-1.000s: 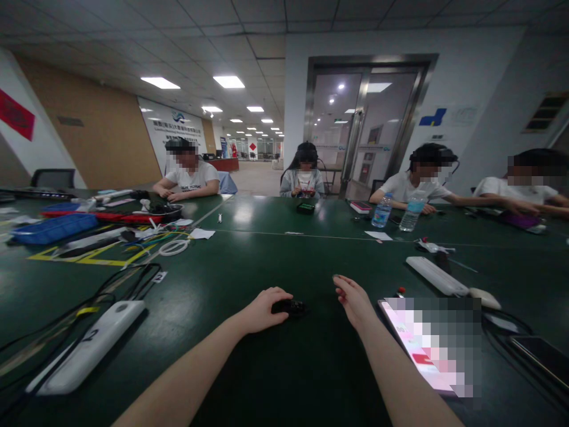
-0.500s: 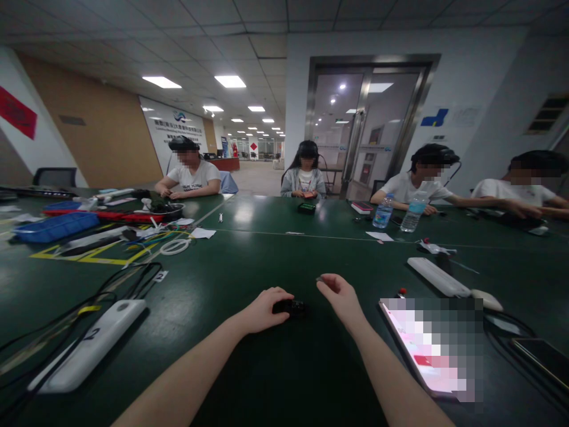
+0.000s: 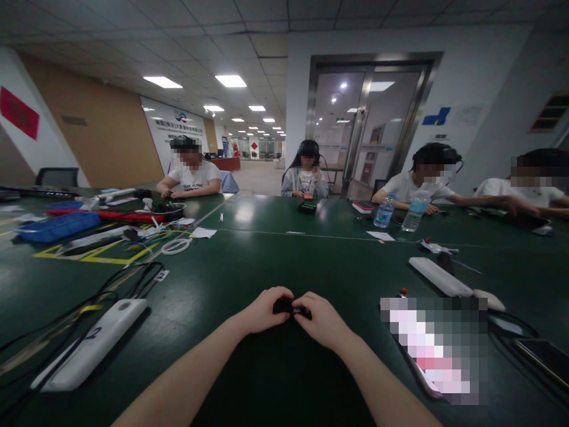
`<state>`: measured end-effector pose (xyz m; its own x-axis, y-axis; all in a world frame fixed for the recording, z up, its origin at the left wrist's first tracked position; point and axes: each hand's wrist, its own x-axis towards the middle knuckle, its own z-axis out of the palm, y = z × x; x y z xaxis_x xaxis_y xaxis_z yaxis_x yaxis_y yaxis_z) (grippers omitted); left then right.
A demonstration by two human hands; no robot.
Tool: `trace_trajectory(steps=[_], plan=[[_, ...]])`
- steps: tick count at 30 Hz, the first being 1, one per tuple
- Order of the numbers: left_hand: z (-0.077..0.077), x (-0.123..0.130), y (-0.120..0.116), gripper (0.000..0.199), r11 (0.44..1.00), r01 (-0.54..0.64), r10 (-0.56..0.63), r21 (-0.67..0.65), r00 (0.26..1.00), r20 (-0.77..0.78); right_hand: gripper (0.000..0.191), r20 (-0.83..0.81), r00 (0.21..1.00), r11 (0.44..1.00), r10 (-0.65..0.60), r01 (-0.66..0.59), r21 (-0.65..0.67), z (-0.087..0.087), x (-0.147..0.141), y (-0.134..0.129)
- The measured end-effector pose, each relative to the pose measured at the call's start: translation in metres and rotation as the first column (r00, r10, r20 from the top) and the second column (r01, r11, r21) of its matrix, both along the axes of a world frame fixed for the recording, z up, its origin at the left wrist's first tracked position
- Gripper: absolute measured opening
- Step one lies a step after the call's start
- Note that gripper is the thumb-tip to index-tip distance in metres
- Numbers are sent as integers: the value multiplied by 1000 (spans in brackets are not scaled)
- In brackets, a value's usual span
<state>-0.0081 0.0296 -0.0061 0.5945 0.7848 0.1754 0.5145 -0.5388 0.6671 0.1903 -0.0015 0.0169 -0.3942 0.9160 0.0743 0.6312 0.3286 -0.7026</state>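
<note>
My left hand (image 3: 265, 311) pinches small black oblong object (image 3: 283, 305); my right hand (image 3: 323, 319) curls at its right end, closure unclear. Two-handed adjusting, seemingly; calls for steadiness next.

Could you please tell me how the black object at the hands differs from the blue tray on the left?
The black object looks far smaller than the blue tray. The left hand grips the black object, with the right hand at its other end; neither hand touches the blue tray. Both are at the same green table.
</note>
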Motion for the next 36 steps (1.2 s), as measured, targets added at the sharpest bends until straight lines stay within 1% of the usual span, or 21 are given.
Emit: trace_trajectory(steps=[5, 7, 10, 12, 16, 20, 23, 27, 30, 32, 33, 34, 36], plan=[[3, 0, -3, 22, 1000, 30, -30, 1, 999, -23, 24, 22, 999, 1000, -23, 23, 8, -3, -2, 1], [4, 0, -3, 20, 999, 47, -47, 0, 998, -33, 21, 49, 998, 999, -37, 36, 11, -4, -3, 2], [1, -1, -1, 22, 998, 69, -69, 0, 996, -48, 13, 77, 996, 999, -48, 49, -6, -4, -3, 3], [-2, -1, 1, 26, 997, 80, -80, 3, 994, -69, 11, 67, 996, 997, -58, 60, -38, -5, -3, 5], [-5, -2, 3, 30, 996, 86, -85, 11, 991, -105, 15, 0, 998, 994, -63, 63, -94, -6, 0, 7], [-3, -3, 2, 31, 996, 92, -89, 18, 989, -118, 18, -15, 997, 993, -75, 73, -98, -8, 3, 10], [0, -4, 1, 31, 992, 110, -101, 58, 985, -142, 21, 1, 996, 991, -90, 90, -98, -8, 3, 11], [2, -3, -1, 30, 985, 124, -99, 121, 976, -195, 24, 28, 993, 970, -114, 118, -212, -6, 0, 10], [2, -1, -2, 30, 977, 134, -96, 167, 971, -219, 27, 18, 993, 968, -116, 117, -223, -5, -1, 8], [0, -3, 2, 32, 972, 117, -68, 203, 969, -237, 33, 10, 992, 973, -124, 123, -193, -6, 0, 8], [-1, -7, 6, 33, 972, 89, -32, 219, 968, -250, 37, 4, 990, 974, -138, 137, -179, -7, 2, 9], [-2, -13, 10, 33, 971, 43, 21, 234, 964, -264, 39, -5, 987, 972, -162, 158, -172, -9, 4, 10], [-4, -33, 22, 35, 963, -107, 180, 249, 940, -291, 39, -31, 977, 962, -210, 200, -187, -12, 9, 13]])
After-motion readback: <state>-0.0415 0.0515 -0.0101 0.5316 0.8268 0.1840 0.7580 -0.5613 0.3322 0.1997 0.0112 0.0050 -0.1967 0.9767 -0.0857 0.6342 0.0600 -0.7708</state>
